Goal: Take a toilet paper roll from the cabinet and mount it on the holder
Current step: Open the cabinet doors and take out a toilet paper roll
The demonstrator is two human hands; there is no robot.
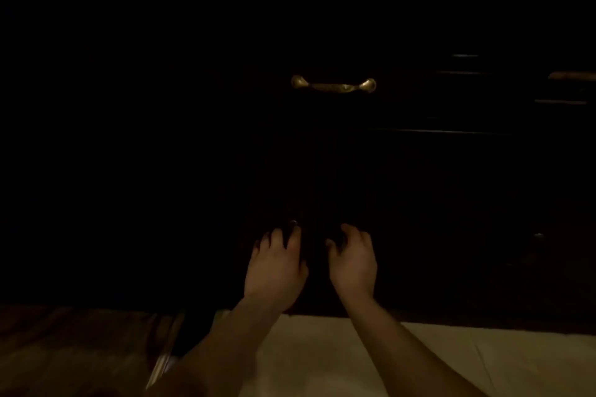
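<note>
The dark wooden cabinet [419, 187] fills most of the head view and is barely lit. Both hands are on its lower doors, close together on either side of the middle seam. My left hand [275, 263] curls its fingers round a small knob with a faint glint at its top. My right hand [352, 263] curls its fingers the same way on the neighbouring door, and the dark hides what they grip. No toilet paper roll or holder is visible.
A brass drawer handle [333, 85] sits above the hands. More drawer fronts and a second handle [572, 76] show faintly at the right. A pale floor [435, 361] lies below the cabinet. A reddish rug [64, 348] is at lower left.
</note>
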